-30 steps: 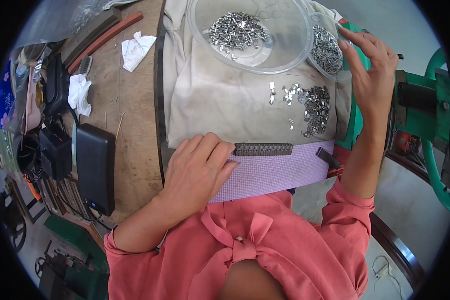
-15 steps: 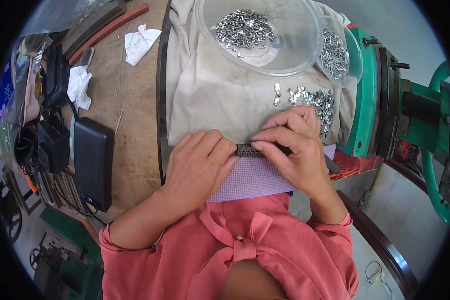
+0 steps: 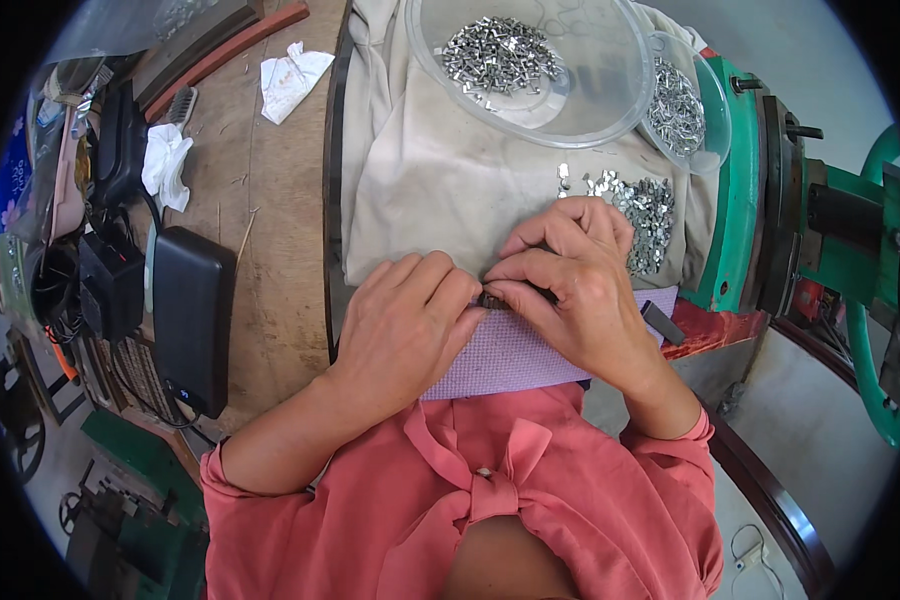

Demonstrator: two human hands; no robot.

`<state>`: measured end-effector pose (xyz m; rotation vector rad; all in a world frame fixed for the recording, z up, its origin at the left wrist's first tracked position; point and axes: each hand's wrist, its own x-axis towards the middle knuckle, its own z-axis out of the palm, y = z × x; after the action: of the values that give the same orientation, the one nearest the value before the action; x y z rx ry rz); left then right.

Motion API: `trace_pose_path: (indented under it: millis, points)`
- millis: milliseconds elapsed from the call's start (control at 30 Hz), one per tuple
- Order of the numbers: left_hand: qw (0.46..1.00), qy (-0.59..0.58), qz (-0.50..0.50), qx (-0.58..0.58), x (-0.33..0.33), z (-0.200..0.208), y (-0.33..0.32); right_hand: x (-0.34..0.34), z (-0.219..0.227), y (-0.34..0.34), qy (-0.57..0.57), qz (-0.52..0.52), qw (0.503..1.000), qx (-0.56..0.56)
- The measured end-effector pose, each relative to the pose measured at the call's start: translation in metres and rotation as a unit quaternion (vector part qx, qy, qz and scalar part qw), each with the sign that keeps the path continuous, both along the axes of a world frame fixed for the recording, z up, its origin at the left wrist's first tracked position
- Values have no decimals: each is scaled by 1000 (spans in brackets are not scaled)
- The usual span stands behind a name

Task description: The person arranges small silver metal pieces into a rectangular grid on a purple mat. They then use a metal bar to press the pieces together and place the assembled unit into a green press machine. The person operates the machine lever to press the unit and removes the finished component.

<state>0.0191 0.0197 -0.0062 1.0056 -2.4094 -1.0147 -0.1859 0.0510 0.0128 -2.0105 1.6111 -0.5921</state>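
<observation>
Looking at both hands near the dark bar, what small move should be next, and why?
I would probably press lightly with the right hand while the left hand steadies the dark bar: the right thumb and forefinger come together at it, close beside the left hand. Whether they pinch a small piece is hidden.

Beige cloth (image 3: 420,200): 2 clear tubs (image 3: 605,80), loose metal pieces (image 3: 652,225).

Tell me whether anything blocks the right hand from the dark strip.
Nothing visible does. The right hand has its fingers right at the strip, beside the left hand. The silver pieces lie beyond, not between. The hands hide most of the strip.
</observation>
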Motion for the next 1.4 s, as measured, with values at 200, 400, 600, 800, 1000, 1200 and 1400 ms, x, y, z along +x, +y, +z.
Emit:
trace_pose_path:
  millis: [200,400,600,800,1000,1200,1400]
  points:
    - [1000,5,4,5,-1,0,0,-3,-1,0,-16,9,1000,6]
    - [1000,3,9,6,-1,3,-1,-19,15,13,-62,-43,997,-11]
    - [1000,7,0,-6,-1,1,-2,-41,18,89,-152,-234,959,-51]
    - [1000,13,2,-2,-2,-1,-1,-66,-30,164,-39,-385,911,-144]
    - [1000,11,4,-18,-2,-1,1,-77,-42,163,90,-406,904,-96]
    - [999,22,7,-44,-2,-2,4,-88,-42,166,87,-371,917,-115]
    - [998,24,11,-56,0,-5,6,-95,-40,169,66,-375,916,-122]
